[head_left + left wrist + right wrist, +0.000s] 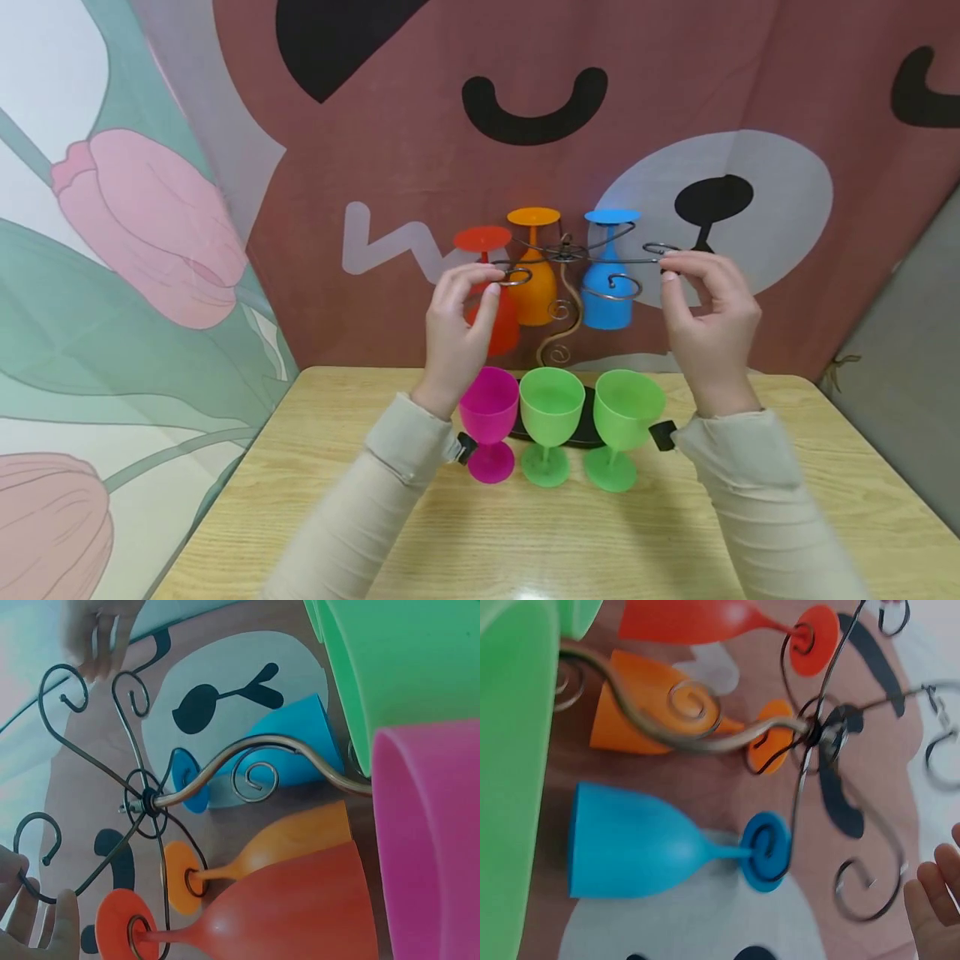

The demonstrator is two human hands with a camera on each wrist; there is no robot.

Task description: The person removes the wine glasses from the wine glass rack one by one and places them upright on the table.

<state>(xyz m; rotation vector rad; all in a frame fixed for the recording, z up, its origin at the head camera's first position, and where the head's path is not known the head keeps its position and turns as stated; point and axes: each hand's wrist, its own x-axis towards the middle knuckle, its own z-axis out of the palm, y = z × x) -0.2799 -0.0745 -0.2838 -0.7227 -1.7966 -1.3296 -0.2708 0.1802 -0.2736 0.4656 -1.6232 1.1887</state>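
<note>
A metal wine glass rack [576, 304] with a wavy stem and curled hooks stands behind the front goblets. Upside down from its hooks hang a red goblet [292, 915], an orange goblet [532, 292] and a blue goblet [637, 844]. My left hand [461, 325] pinches an unloaded hook [37, 896] at the rack's left. At the right, my right hand [712, 325] has its fingertips beside another bare hook [870, 907]. Its fingers look fairly straight in the right wrist view; whether they touch the wire is unclear.
Upright on the wooden table [360, 533] stand a magenta goblet [491, 408] and two green goblets [551, 408], in front of the rack's black base [588, 433]. A printed cloth [375, 150] hangs behind the table.
</note>
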